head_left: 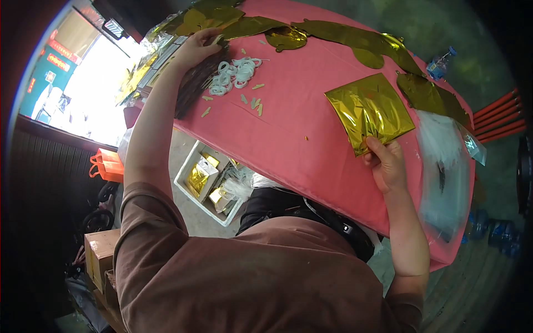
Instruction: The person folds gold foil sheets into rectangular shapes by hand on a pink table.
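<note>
Gold foil sheet (369, 111) flat on desk (300, 127), right hand (387, 165) pinching near edge; crease risk. Left hand (195, 49) closed on dark bundle (197, 80); may scatter white rings (236, 73).

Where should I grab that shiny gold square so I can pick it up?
Probably at its near corner, coming from the table's edge. The gold foil square lies flat on the pink table, so pinching an edge works best. The right hand already pinches that corner, thumb on top.
</note>
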{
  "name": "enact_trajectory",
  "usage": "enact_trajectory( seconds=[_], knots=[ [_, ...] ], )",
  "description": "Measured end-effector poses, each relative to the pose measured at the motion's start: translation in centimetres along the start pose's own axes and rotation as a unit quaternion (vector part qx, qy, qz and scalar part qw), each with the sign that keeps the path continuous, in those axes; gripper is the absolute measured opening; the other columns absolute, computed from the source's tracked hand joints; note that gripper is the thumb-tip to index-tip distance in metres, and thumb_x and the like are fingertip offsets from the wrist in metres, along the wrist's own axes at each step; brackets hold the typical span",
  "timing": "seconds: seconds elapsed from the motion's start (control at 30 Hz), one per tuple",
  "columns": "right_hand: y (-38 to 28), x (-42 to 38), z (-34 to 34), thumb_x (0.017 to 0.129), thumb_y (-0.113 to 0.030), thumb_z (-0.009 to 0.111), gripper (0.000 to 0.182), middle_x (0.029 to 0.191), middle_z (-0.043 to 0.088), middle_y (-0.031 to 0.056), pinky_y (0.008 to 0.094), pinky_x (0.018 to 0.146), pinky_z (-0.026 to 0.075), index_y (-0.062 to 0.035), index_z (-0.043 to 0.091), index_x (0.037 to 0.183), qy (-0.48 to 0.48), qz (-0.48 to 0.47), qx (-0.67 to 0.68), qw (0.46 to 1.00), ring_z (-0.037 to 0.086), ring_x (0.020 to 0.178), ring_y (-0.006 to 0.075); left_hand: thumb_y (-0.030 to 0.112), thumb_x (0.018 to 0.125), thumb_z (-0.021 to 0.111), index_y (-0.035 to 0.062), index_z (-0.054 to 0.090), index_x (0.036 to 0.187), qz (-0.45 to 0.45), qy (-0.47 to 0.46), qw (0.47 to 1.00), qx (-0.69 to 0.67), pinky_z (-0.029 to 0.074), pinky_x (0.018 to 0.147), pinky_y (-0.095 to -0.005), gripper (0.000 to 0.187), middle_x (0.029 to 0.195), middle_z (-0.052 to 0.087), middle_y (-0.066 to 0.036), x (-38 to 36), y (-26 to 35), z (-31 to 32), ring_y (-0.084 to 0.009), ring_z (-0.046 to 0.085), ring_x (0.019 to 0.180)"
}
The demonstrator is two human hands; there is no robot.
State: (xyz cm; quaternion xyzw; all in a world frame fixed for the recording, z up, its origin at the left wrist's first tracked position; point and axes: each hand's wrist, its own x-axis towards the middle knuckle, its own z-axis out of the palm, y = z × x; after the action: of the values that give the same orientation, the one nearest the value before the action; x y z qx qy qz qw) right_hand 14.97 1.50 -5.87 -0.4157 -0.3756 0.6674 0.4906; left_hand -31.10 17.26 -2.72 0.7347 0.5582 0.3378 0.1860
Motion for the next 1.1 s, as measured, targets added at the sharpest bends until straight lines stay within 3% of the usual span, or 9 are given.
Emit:
enact_trajectory(
  seconds=[0.1, 0.23, 0.3, 0.43, 0.5, 0.53, 0.6, 0.8, 1.1],
  knots=[
    [0.0, 0.0, 0.0, 0.082, -0.011, 0.066, 0.01, 0.077, 0.062, 0.0008, 0.0211, 0.049, 0.042, -0.0072, 0.061, 0.089, 0.0, 0.0, 0.002, 1.0, 0.054, 0.056, 0.007, 0.018, 0.079, 0.065, 0.0049, 0.054, 0.119, -0.013, 0.041, 0.982, 0.185, 0.041, 0.091, -0.026, 0.043, 0.114, 0.056, -0.007, -0.3, 1.4, 0.0, -0.0136, 0.054, 0.103],
    [0.0, 0.0, 0.1, 0.082, -0.011, 0.066, 0.011, 0.078, 0.062, 0.0007, 0.021, 0.049, 0.042, -0.0077, 0.06, 0.09, -0.003, -0.005, 0.007, 1.0, 0.054, 0.056, 0.0067, 0.02, 0.079, 0.065, 0.005, 0.054, 0.119, 0.023, 0.131, 0.98, 0.149, 0.044, 0.085, -0.0259, 0.045, 0.108, 0.06, -0.008, 0.3, -0.5, 0.2, -0.0148, 0.058, 0.096],
    [0.2, 0.0, -0.1, 0.081, -0.009, 0.066, 0.012, 0.079, 0.063, 0.001, 0.0203, 0.049, 0.043, -0.0068, 0.06, 0.092, -0.006, -0.007, 0.015, 1.0, 0.055, 0.057, 0.0067, 0.024, 0.079, 0.065, 0.0047, 0.057, 0.116, -0.059, 0.141, 0.986, -0.069, 0.046, 0.08, -0.0253, 0.042, 0.102, 0.064, -0.009, 0.2, -0.9, 0.1, -0.0139, 0.061, 0.088],
    [0.3, 0.1, -0.3, 0.081, -0.008, 0.067, 0.014, 0.081, 0.063, 0.0016, 0.0202, 0.05, 0.044, -0.006, 0.06, 0.093, -0.024, -0.014, 0.02, 0.999, 0.055, 0.057, 0.0073, 0.024, 0.079, 0.065, 0.0049, 0.06, 0.112, -0.062, 0.131, 0.986, 0.085, 0.048, 0.077, -0.0245, 0.038, 0.098, 0.066, -0.007, -0.4, -0.1, -0.5, -0.0115, 0.062, 0.083],
    [0.4, 0.1, -0.3, 0.081, -0.009, 0.066, 0.013, 0.08, 0.062, 0.001, 0.0204, 0.05, 0.043, -0.0069, 0.06, 0.093, -0.023, -0.015, 0.011, 1.0, 0.055, 0.057, 0.0071, 0.027, 0.077, 0.066, 0.0044, 0.061, 0.109, -0.145, 0.096, 0.98, 0.099, 0.048, 0.08, -0.0264, 0.039, 0.103, 0.064, -0.01, -1.5, 3.7, -0.1, -0.0148, 0.062, 0.089],
    [0.4, 0.0, -0.3, 0.082, -0.01, 0.065, 0.012, 0.079, 0.062, 0.0005, 0.0206, 0.05, 0.042, -0.0077, 0.06, 0.093, -0.018, -0.015, 0.002, 1.0, 0.054, 0.056, 0.0069, 0.027, 0.077, 0.066, 0.0044, 0.061, 0.109, -0.144, 0.096, 0.98, 0.1, 0.048, 0.08, -0.0264, 0.039, 0.103, 0.064, -0.01, -1.7, 3.4, -0.1, -0.0148, 0.062, 0.089],
    [0.3, -0.1, 0.0, 0.082, -0.01, 0.066, 0.013, 0.079, 0.062, 0.0005, 0.0205, 0.05, 0.042, -0.0075, 0.06, 0.093, -0.015, -0.02, 0.005, 1.0, 0.054, 0.057, 0.0071, 0.035, 0.075, 0.067, 0.0052, 0.06, 0.113, 0.005, 0.027, 0.952, 0.305, 0.046, 0.087, -0.0319, 0.048, 0.109, 0.061, -0.013, -2.0, 2.5, 0.4, -0.0227, 0.059, 0.098],
    [0.4, -0.1, -0.2, 0.082, -0.01, 0.066, 0.013, 0.079, 0.062, 0.0009, 0.0205, 0.05, 0.042, -0.007, 0.06, 0.093, -0.023, -0.023, 0.002, 0.999, 0.055, 0.058, 0.0073, 0.047, 0.07, 0.064, 0.0203, 0.057, 0.119, 0.0, 0.002, 0.946, 0.324, 0.033, 0.1, -0.0429, 0.056, 0.123, 0.05, -0.01, -1.3, 1.5, 0.5, -0.0318, 0.04, 0.121],
    [0.3, -0.2, 0.1, 0.081, -0.012, 0.067, 0.013, 0.079, 0.062, 0.0002, 0.0212, 0.049, 0.042, -0.007, 0.061, 0.091, -0.015, -0.021, -0.001, 1.0, 0.054, 0.057, 0.0069, 0.044, 0.07, 0.065, 0.0235, 0.058, 0.113, 0.036, -0.001, 0.954, 0.299, 0.03, 0.101, -0.0465, 0.048, 0.123, 0.048, -0.014, 0.4, -0.5, 0.9, -0.0339, 0.041, 0.119]
  ],
)
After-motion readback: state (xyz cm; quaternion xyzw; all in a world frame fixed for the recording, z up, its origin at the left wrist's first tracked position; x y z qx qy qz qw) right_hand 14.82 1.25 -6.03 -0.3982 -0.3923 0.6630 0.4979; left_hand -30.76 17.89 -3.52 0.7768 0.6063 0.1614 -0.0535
